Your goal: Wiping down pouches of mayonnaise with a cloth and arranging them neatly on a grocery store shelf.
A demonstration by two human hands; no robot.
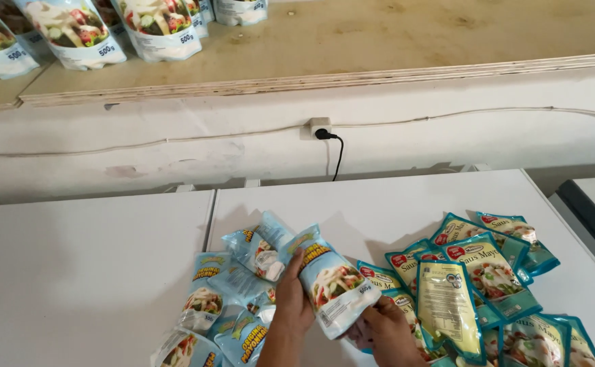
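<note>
light blue sauce pouch [333, 289]: gripped by left hand [292, 299] and right hand [387, 329], near white table's [392, 204] front edge; far edge bare. teal pouches [477, 272] right; plywood shelf [379, 41] behind.

Head view, looking down, near white table [93, 272]

Left hand [293, 299], right hand [387, 327]: closed grip.

"Where is there room to pass?"
"The left table [73, 272] and the far strip below the wall socket [319, 127]."
"What blocks?"
"Light-blue pouches [226, 299] centre, teal pouches [487, 272] right."
</note>
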